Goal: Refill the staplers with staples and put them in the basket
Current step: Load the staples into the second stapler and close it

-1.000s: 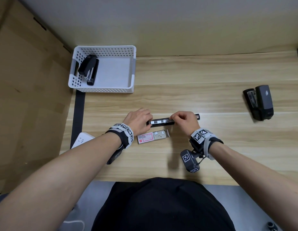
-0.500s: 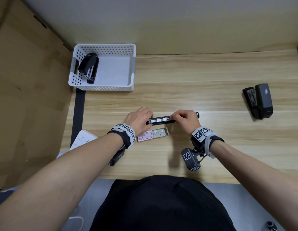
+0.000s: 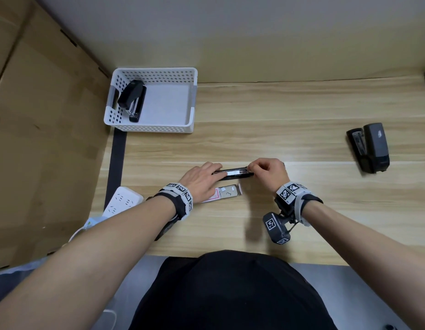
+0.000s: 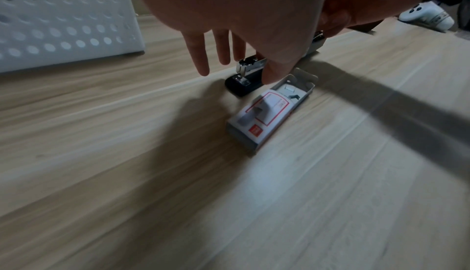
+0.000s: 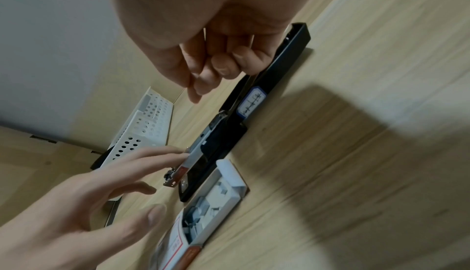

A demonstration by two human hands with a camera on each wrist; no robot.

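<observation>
Black and opened flat, the stapler [image 3: 232, 173] is lying on the wooden desk [image 3: 278, 110], long axis running left to right. The left hand [image 3: 202, 179] is resting straight fingers on its left end; the right hand [image 3: 269, 170] is hovering with fingers curled over the magazine, grip unclear. An open staple box [image 3: 227, 192] is sitting just beside it, nearer the person.

The basket [image 3: 156, 101] is white, dotted all over with round holes; the stapler [image 3: 133, 98] in it is black. The opened stapler [image 3: 232, 173] is black too (with a white label). The staple box [image 3: 227, 192] is grey with red print, on pale wood-grain table [image 3: 278, 115].
</observation>
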